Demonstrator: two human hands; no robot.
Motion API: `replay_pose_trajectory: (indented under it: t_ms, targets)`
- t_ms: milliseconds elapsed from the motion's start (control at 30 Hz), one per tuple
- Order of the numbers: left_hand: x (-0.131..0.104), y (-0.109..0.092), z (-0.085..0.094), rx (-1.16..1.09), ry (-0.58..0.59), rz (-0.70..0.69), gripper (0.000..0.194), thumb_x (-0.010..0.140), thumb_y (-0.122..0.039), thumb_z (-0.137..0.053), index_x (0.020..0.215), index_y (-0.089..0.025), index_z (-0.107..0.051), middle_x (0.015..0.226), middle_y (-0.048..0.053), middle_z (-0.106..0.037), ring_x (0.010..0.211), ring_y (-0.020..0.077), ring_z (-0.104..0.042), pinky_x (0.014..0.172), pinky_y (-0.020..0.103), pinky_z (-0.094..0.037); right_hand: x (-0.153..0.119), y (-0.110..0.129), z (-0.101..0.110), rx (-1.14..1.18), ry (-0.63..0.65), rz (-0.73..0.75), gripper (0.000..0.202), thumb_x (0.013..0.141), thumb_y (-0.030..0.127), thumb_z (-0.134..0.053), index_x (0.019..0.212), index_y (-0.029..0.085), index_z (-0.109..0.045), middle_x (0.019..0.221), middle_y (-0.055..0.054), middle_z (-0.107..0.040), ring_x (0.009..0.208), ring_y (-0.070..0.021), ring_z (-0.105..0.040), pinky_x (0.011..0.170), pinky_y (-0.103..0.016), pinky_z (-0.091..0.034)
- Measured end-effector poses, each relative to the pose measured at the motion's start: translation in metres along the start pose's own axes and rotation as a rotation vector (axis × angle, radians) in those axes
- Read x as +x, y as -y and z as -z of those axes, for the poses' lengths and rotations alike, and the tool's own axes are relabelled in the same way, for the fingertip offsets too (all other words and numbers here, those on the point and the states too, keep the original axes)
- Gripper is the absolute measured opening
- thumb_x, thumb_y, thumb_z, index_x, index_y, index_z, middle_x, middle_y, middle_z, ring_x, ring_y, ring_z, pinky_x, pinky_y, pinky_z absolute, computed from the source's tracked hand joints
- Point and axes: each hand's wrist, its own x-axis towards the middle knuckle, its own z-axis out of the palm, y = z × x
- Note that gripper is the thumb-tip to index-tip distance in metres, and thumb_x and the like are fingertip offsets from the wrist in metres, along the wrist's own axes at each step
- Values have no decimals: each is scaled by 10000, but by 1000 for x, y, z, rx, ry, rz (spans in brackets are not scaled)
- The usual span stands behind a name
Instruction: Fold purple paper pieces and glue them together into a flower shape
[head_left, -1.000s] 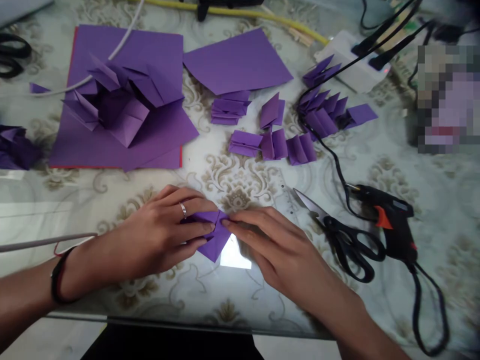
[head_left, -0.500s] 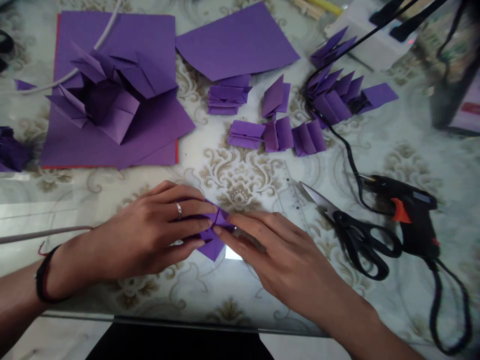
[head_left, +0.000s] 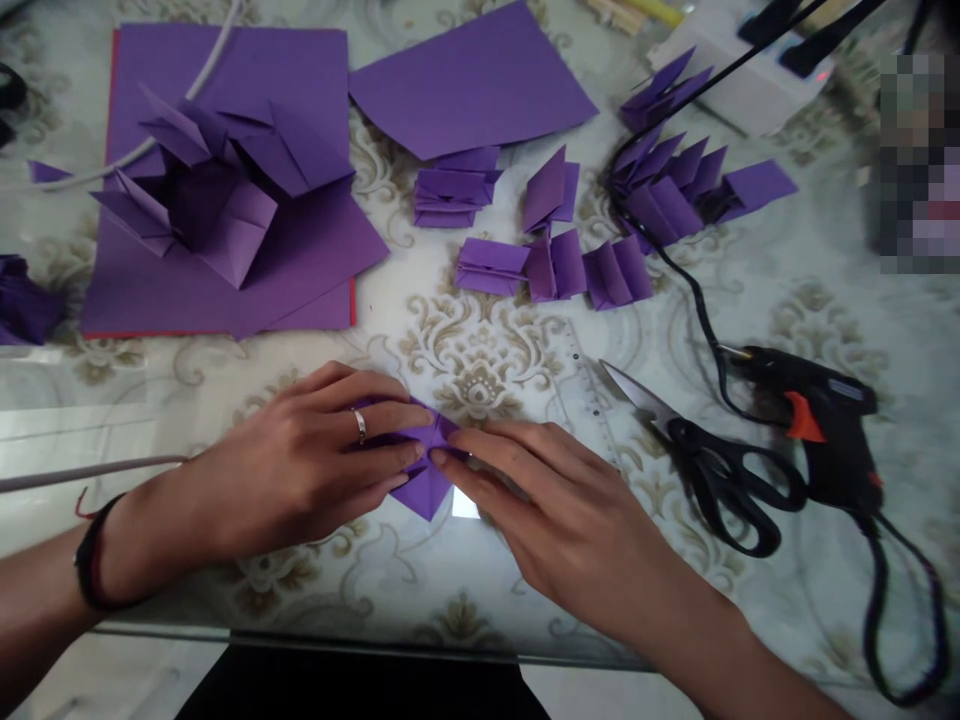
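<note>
A folded piece of purple paper [head_left: 426,490] lies on the table in front of me, partly hidden under my fingers. My left hand [head_left: 300,465], with a ring on one finger, rests over its left side; the fingers lie stretched out and press it down. At the paper's right corner, my right hand [head_left: 547,500] pinches the edge between thumb and fingertips. Creases meet near the paper's middle, between the two hands.
Black scissors [head_left: 720,480], a clear ruler [head_left: 592,400] and a black glue gun [head_left: 817,410] lie to the right. Folded purple pieces [head_left: 491,268] and a purple sheet [head_left: 480,85] are beyond. Back left, a folded paper form [head_left: 251,215] sits on stacked sheets [head_left: 135,300].
The fingers of my left hand have shifted slightly, uncovering a little more of the paper's lower part. My right hand stays at the right corner.
</note>
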Motion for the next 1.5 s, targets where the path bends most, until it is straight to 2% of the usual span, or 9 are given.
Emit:
replay_pose_trajectory:
  t_ms: [300,433,567,767,900,1000,1233,1400,1500]
  targets:
    - [0,1,2,37,29,-22,188,1045,-148,-650,1223,-182,-697,1280,59,-778,1279,269,-666,1030,441,-532,-2,1,1,65,-82,-79,344,956,-55,-565,1217,46,-766,1206,-160,-770,1124,-298,-683,975,-462,-620]
    - [1,-1,4,23,41,-24,219,1017,-91,-669,1222,-160,-704,1348,71,-758,1300,282,-641,1056,460,-522,-4,0,1,80,-117,-116,356,971,-55,-528,1209,70,-761,1162,-148,-776,1094,-285,-697,958,-446,-634]
    - [2,-2,3,33,39,-30,160,1044,-146,-646,1191,-180,-698,1364,49,-768,1306,280,-653,1052,464,-524,-1,0,1,41,-117,-97,340,1016,-11,-507,1236,82,-749,1115,-130,-773,1032,-262,-697,926,-419,-636]
    - [4,-3,2,60,58,-25,154,1056,-175,-617,1189,-193,-693,1344,23,-778,1273,286,-664,1023,471,-513,-2,0,2,7,-86,-94,313,997,-8,-555,1213,80,-763,1175,-138,-772,1078,-289,-678,912,-458,-629]
    - [4,-3,2,84,74,-44,260,1048,-166,-629,1301,-173,-683,1334,27,-778,1274,295,-648,1034,471,-501,-2,-1,2,26,-140,-121,334,1000,-20,-510,1144,130,-771,1087,-107,-775,982,-245,-678,860,-415,-623]
    - [4,-3,2,93,64,-50,280,1044,-185,-643,1320,-171,-688,1334,41,-779,1282,297,-640,1044,466,-505,-1,-1,1,1,-115,-122,366,1011,-7,-502,1184,165,-775,1059,-98,-771,950,-242,-665,826,-412,-606]
    - [3,-5,4,48,87,21,302,1042,-164,-579,1321,-228,-675,1405,17,-745,1308,286,-670,1110,462,-527,-3,-2,1,49,-129,-149,358,986,-25,-501,1199,83,-768,998,-115,-731,906,-253,-611,760,-422,-567]
    - [2,-5,4,44,95,20,301,1045,-178,-577,1324,-224,-681,1453,21,-726,1315,301,-666,1136,477,-506,1,-2,-2,-28,-59,-146,469,979,-41,-460,1324,99,-746,956,-105,-693,882,-254,-577,745,-410,-506]
    - [2,-4,4,56,92,12,290,1040,-178,-590,1312,-223,-682,1459,15,-726,1312,297,-665,1142,467,-489,3,0,-3,-58,-39,-156,485,980,-45,-449,1325,109,-754,936,-102,-685,864,-254,-562,741,-405,-479]
